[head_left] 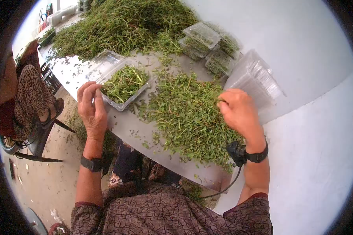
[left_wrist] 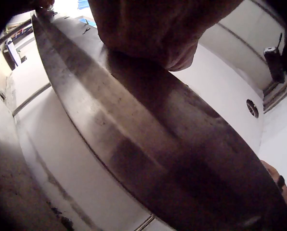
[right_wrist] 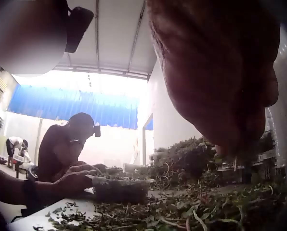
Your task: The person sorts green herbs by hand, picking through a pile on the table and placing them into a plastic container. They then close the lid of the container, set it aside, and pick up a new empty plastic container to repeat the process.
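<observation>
Beneath everything is my pale table (head_left: 123, 123), its dark underside filling much of the left wrist view. Off to my left sits another person (head_left: 31, 98) in spotted clothing, on a chair. The great heap of greens (head_left: 125, 23) covers the far end of the table, against the white wall. Closer to me lies the loose spread of greens (head_left: 192, 109), leaves and stems scattered right up to the table's edge. To the right of it leans a stack of clear containers (head_left: 257, 78), nested together, and just beyond sit several filled boxes (head_left: 202, 35) piled on one another. The open container (head_left: 136, 98) stands to the left of the spread, tilted toward no side that I can make out, with leafy stems (head_left: 125, 82) filling it. My left hand (head_left: 93, 111) holds its near left rim, fingers bent at the edge. My right hand (head_left: 241, 111) is at the right side of the spread, its fingers drawn narrow, pinching a little of the loose greens. A dark strap (head_left: 92, 163) circles my left wrist.
</observation>
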`<move>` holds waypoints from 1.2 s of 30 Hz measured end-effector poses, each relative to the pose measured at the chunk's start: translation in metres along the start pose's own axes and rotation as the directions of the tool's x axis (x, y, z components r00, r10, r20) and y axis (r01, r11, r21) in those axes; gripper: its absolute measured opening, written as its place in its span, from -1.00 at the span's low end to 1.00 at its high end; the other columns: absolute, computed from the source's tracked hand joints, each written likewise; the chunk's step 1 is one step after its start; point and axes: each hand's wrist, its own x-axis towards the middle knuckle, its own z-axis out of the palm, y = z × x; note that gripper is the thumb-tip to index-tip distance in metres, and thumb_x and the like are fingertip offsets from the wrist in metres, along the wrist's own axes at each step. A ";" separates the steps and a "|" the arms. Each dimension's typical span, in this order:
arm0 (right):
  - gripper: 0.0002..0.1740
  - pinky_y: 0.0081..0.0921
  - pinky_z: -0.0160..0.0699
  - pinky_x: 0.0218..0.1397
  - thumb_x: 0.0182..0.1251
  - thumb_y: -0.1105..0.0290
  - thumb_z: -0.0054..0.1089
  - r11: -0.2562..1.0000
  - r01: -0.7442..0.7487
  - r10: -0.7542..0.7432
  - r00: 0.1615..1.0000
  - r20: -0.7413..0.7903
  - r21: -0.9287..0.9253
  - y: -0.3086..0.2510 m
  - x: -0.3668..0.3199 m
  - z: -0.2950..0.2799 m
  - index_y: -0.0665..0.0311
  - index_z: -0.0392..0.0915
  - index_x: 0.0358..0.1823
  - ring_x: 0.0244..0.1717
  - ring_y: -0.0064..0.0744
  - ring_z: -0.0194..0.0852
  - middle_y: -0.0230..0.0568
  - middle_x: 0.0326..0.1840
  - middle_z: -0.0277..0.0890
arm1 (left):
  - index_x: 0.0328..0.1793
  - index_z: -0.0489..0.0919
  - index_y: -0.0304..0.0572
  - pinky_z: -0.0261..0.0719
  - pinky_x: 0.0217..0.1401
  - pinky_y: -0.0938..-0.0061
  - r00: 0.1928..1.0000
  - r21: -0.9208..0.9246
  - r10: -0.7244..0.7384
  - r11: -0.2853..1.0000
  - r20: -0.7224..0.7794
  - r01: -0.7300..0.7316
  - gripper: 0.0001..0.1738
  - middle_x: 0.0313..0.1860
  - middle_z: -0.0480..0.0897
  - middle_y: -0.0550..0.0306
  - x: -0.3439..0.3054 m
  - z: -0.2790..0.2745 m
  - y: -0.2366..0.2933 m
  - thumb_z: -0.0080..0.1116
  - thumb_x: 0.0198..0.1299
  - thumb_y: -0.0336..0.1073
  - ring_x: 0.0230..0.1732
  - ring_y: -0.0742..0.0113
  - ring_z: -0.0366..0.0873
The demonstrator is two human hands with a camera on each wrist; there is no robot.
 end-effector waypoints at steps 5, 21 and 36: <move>-0.84 -0.18 0.42 -0.33 0.07 0.41 0.13 0.999 -0.039 0.038 0.999 0.036 0.034 -0.007 -0.012 -0.004 0.35 0.54 -0.37 -0.38 0.09 0.50 0.05 -0.41 0.53 | -0.11 0.55 -0.32 0.43 0.10 0.42 1.000 0.029 0.020 0.999 0.009 -0.021 -0.86 -0.02 0.52 -0.02 0.000 -0.001 0.001 -0.03 0.28 -0.50 0.00 0.18 0.49; -0.87 -0.10 0.48 -0.31 0.00 0.39 0.10 0.998 0.005 0.003 0.989 0.147 -0.058 -0.019 -0.019 0.027 0.31 0.52 -0.52 -0.42 0.09 0.52 0.00 -0.52 0.54 | -0.13 0.57 -0.25 0.52 -0.09 0.46 0.999 0.017 0.038 0.999 -0.007 -0.038 -0.84 -0.04 0.54 0.01 0.003 0.001 -0.004 0.01 0.21 -0.53 -0.04 0.26 0.54; -0.93 -0.12 0.45 -0.36 0.03 0.46 0.07 0.972 0.102 -0.101 0.995 -0.016 0.211 -0.052 0.024 -0.019 0.30 0.48 -0.50 -0.44 0.06 0.51 -0.03 -0.53 0.49 | -0.16 0.55 -0.28 0.53 -0.19 0.47 0.998 -0.042 0.030 0.999 -0.061 -0.033 -0.84 -0.09 0.50 -0.02 0.005 0.003 0.004 0.04 0.14 -0.57 -0.26 0.30 0.53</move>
